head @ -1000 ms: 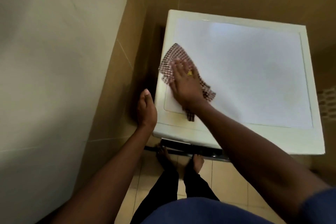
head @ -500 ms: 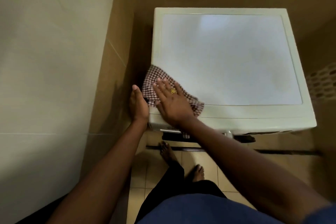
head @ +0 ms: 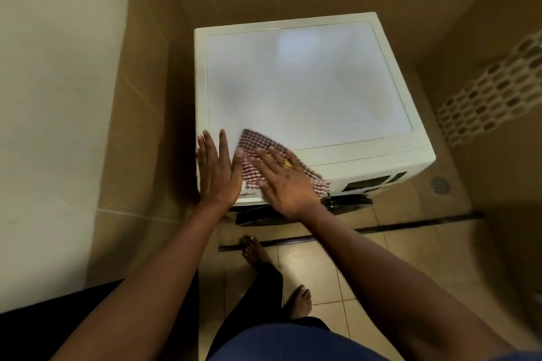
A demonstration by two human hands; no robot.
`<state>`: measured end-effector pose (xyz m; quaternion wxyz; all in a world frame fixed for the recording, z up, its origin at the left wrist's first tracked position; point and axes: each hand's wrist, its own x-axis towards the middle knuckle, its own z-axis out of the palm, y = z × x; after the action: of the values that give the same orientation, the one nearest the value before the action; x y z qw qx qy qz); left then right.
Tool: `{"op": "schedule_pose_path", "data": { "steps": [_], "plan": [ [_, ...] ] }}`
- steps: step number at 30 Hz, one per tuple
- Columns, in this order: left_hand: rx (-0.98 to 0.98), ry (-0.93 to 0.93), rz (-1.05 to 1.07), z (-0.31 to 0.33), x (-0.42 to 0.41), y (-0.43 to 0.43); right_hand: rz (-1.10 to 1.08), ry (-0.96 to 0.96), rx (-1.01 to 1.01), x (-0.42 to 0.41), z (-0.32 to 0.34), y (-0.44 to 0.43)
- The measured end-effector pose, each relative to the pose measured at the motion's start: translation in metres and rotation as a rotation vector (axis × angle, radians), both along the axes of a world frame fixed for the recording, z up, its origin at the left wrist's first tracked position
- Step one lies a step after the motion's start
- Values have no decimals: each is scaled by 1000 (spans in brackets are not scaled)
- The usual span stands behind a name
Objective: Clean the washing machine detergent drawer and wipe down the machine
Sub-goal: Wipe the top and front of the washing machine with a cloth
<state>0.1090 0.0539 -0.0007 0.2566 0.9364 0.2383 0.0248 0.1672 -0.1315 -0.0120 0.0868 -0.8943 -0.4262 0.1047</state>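
Observation:
The white washing machine (head: 308,88) stands below me in a tiled corner, seen from above. A red-and-white checked cloth (head: 259,149) lies on its front left top edge. My right hand (head: 281,182) presses flat on the cloth with straight fingers and wears a gold ring. Just left of the cloth, my left hand (head: 215,170) rests flat on the machine's front left corner, fingers spread. A dark part (head: 346,202) sticks out under the front panel; I cannot tell whether it is the detergent drawer.
Beige tiled walls close in on the left and behind the machine. A patterned tile strip (head: 492,94) runs along the right wall. A floor drain (head: 440,184) sits to the right of the machine. My bare feet (head: 255,252) stand on the tiled floor in front.
My right hand slid the cloth from the top's left side down to the front edge. My left hand moved from the machine's side onto its front left corner, fingers now flat.

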Motion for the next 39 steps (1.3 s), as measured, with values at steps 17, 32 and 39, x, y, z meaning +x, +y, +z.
{"op": "schedule_pose_path", "data": {
  "steps": [17,32,39],
  "plan": [
    [-92,-137,219,8,-1,12,156,60,-22,32,9,87],
    [-58,-111,-136,2,118,16,-355,-16,-9,98,-12,7],
    [-41,-152,-349,3,172,-32,-439,-49,38,238,5,0]
  ]
}}
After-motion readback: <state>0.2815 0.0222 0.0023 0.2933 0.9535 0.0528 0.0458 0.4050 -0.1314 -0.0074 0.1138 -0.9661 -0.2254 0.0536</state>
